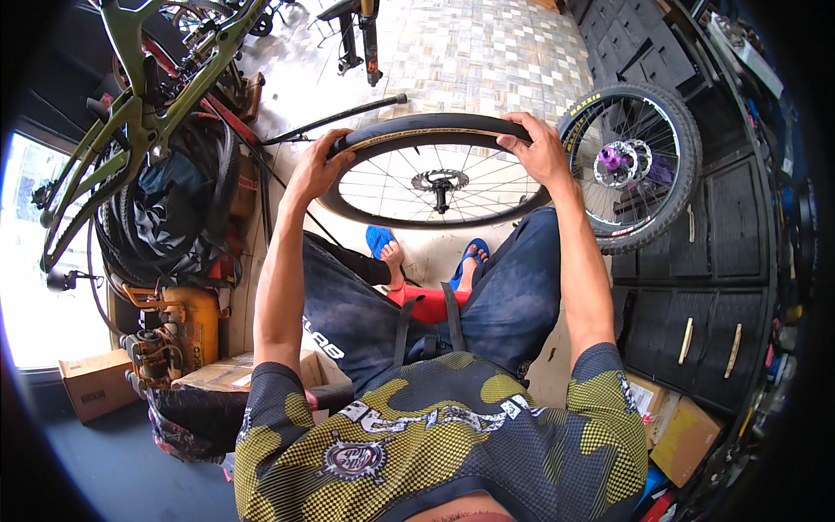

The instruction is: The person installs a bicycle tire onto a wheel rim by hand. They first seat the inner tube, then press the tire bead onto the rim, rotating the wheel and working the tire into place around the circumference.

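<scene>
Ahead of my knees I hold up a spoked bicycle wheel with a deep black rim and a disc rotor at its hub. A slim black tyre with a tan line runs along the wheel's far edge. My left hand grips tyre and rim at the upper left, thumb on the near side. At the upper right my right hand wraps over the tyre, its thumb pressed to the near side. Some fingers of both hands are hidden behind the tyre.
A knobby-tyred wheel with a purple hub leans against black drawers on my right. To the left hangs a green bike frame above coiled tyres and an orange compressor. Cardboard boxes stand lower left.
</scene>
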